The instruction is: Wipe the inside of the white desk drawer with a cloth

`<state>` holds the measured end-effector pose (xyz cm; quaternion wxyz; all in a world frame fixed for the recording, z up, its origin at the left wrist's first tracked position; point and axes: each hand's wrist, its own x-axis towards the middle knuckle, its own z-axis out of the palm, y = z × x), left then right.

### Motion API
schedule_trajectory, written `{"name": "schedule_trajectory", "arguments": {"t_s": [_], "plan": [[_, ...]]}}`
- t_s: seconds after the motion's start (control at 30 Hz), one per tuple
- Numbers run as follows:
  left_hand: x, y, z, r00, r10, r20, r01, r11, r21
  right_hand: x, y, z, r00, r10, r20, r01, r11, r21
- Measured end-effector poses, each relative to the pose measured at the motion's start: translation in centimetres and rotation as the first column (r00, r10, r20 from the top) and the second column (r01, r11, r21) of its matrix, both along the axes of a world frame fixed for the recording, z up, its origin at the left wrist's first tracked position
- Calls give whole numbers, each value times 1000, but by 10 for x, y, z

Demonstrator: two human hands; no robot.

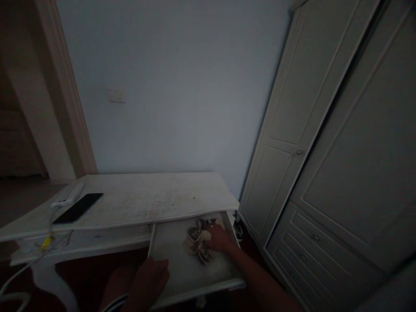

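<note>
A white drawer (177, 268) stands pulled out from a worn white table (136, 190). On the drawer's floor lies a crumpled bundle (199, 242), beige with dark patterned parts, looking like cloth. My right hand (217, 238) reaches in from the right and is closed on the bundle's right side; its fingertips are partly hidden. Curled around the drawer's left front corner is my left hand (152, 275), which covers that corner. The picture is dark, so fine detail of the bundle is lost.
A dark phone (79, 209) and a white object (69, 194) with a cable lie at the table's left end. A yellow tag (47, 242) hangs on the cable. At the right stands a white wardrobe (282, 173) with drawers. Shoes (238, 229) lie between table and wardrobe.
</note>
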<state>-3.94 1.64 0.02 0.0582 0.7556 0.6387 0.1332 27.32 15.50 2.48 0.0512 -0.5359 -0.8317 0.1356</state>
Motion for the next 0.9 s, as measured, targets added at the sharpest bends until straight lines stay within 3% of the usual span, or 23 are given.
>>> {"name": "schedule_trajectory", "arguments": {"t_s": [0.13,0.23,0.3,0.4,0.57,0.73,0.9], "plan": [[3,-2,8,1000,-23,3,23,1000,-17,-9,-28,-12,970,235,54,-231,970,-71],[7,-2,18,999,-21,-46,17,996,-87,-34,-39,-24,898,412,155,-397,910,-120],[9,-2,25,997,-28,-73,18,990,-140,-57,-43,-30,866,455,205,-444,890,-103],[11,-3,30,993,-24,-117,0,980,-197,-93,-46,-38,862,466,202,-471,882,-22],[9,-1,27,990,-10,-143,-12,988,-153,-145,-40,-43,876,461,138,-475,876,88],[10,-1,27,987,-1,-163,-29,983,-182,-177,-28,-28,902,407,144,-424,898,118],[8,-1,20,987,22,-157,-44,989,-143,-184,-11,-12,948,312,58,-317,940,122]]}}
